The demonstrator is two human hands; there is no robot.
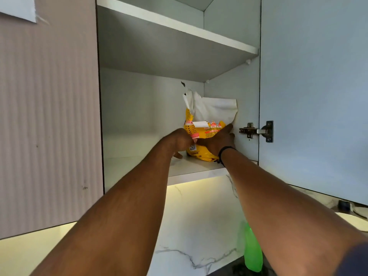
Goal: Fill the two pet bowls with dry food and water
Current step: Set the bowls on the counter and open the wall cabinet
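1. Reaching up from over the marble counter (191, 232), the person is fetching the dry food.
2. Left hand (179, 142) is curling onto the yellow food bag (205, 134); right hand (221, 140) is pressing its side, fingers extended.
3. Bag is sitting on the lower cabinet shelf (139, 168); next it likely needs lifting out upright, since its top is torn open.

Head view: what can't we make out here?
- Pet bowls: none in frame.
- Yellow food bag: lower front hidden by both hands; print too small to read.
- Left hand grip: fingers hidden behind knuckles.
- Green bottle: blurred, partly behind right forearm.
- Dark object on counter: too small.
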